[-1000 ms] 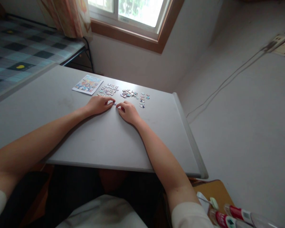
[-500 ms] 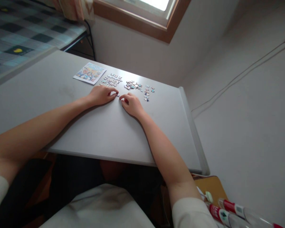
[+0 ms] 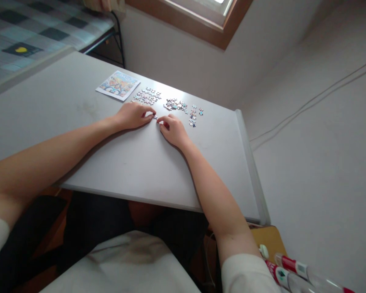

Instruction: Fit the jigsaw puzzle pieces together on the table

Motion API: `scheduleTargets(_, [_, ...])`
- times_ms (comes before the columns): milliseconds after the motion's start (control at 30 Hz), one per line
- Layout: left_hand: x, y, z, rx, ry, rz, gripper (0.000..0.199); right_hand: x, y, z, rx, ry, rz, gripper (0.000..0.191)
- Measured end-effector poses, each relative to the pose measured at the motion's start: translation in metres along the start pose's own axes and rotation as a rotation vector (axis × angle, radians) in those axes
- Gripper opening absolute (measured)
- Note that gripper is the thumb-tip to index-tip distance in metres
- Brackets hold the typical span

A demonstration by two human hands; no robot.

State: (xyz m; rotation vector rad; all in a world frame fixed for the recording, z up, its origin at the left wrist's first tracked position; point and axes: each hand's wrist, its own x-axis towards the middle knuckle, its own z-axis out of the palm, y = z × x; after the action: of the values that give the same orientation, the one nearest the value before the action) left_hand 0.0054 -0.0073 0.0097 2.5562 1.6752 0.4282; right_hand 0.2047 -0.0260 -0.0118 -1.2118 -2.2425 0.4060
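My left hand (image 3: 134,115) rests on the white table (image 3: 134,162), thumb and forefinger pinched on a small puzzle piece (image 3: 155,117). Just to the right, my right hand (image 3: 173,129) has its fingers curled and fingertips together near that piece; whether it holds anything is too small to tell. Beyond the hands lie loose puzzle pieces: a spread group (image 3: 148,96), a heaped group (image 3: 174,105) and a short column (image 3: 193,116). A printed picture card (image 3: 118,85) lies to the left of them.
A bed with a checked cover (image 3: 49,24) stands past the table's far left corner. The wall and a wooden window frame (image 3: 213,34) are behind the table. Plastic bottles (image 3: 288,276) with red labels lie at the lower right beside a yellow-brown surface (image 3: 270,240).
The camera view has shifted slightly, so the table and its items appear a little higher and the puzzle pieces farther right. Both hands keep nearly the same pose around the small piece.
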Motion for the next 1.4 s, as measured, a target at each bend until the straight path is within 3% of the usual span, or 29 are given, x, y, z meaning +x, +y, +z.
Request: scheduleTargets(1400, [0.0008, -0.0018, 0.0015, -0.038, 0.004, 0.017, 0.043, -0.0006, -0.0006, -0.0010, 0.000, -0.017, 0.013, 0.024])
